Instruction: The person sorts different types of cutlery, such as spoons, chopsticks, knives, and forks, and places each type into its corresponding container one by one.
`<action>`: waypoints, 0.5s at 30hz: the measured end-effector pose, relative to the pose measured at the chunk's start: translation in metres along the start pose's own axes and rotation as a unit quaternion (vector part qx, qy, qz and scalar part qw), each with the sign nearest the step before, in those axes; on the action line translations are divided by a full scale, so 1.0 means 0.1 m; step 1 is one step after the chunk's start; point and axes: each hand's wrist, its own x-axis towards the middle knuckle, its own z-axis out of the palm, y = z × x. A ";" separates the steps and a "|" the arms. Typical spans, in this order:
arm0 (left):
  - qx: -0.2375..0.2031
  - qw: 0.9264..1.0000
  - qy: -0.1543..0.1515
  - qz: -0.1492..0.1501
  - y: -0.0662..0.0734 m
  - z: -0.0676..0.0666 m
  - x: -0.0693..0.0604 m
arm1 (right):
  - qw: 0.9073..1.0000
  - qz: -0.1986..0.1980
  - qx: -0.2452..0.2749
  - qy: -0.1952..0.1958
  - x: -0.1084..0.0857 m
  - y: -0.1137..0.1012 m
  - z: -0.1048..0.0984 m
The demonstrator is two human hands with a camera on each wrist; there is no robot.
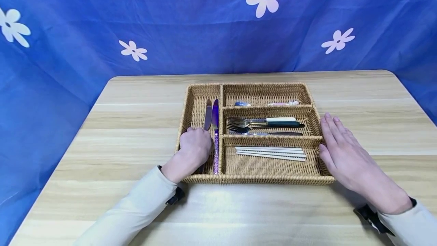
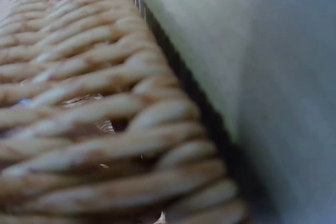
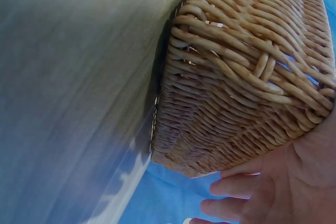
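In the head view a wicker cutlery tray point(image 1: 269, 179) lies on the table. My left hand point(image 1: 195, 145) reaches into its long left compartment, fingers curled over the handle of a dark knife point(image 1: 208, 115). Most of that handle is hidden beneath the hand. Beside it, along the divider, lies a purple knife point(image 1: 216, 143) with a glittery handle. My right hand point(image 1: 348, 158) rests against the tray's right outer wall, fingers extended. In the right wrist view the right hand point(image 3: 283, 187) lies along the wicker wall point(image 3: 210, 108). The left wrist view shows only the tray's woven side point(image 2: 105, 119) up close.
The middle compartment holds a white-handled fork point(image 1: 280, 119), a dark green-handled fork point(image 1: 283, 124) and a dark-handled utensil point(image 1: 283, 134). White chopsticks point(image 1: 269, 153) lie in the front compartment. Partly hidden at the back are a spoon point(image 1: 242, 104) and a pinkish handle point(image 1: 281, 104). A blue curtain point(image 1: 205, 22) hangs behind.
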 end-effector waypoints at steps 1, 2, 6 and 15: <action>-0.001 1.000 0.000 0.000 0.00 0.00 0.00 | 1.000 0.001 0.001 0.000 0.00 0.00 0.00; -0.001 1.000 0.000 -0.001 0.00 0.00 0.00 | 1.000 0.001 0.002 0.001 0.00 0.00 0.00; -0.001 1.000 -0.003 0.000 0.00 0.00 0.02 | 1.000 -0.002 0.004 0.006 0.00 0.00 0.01; -0.008 0.999 0.041 -0.008 0.01 0.02 -0.03 | 1.000 -0.006 0.009 0.006 0.01 0.00 0.03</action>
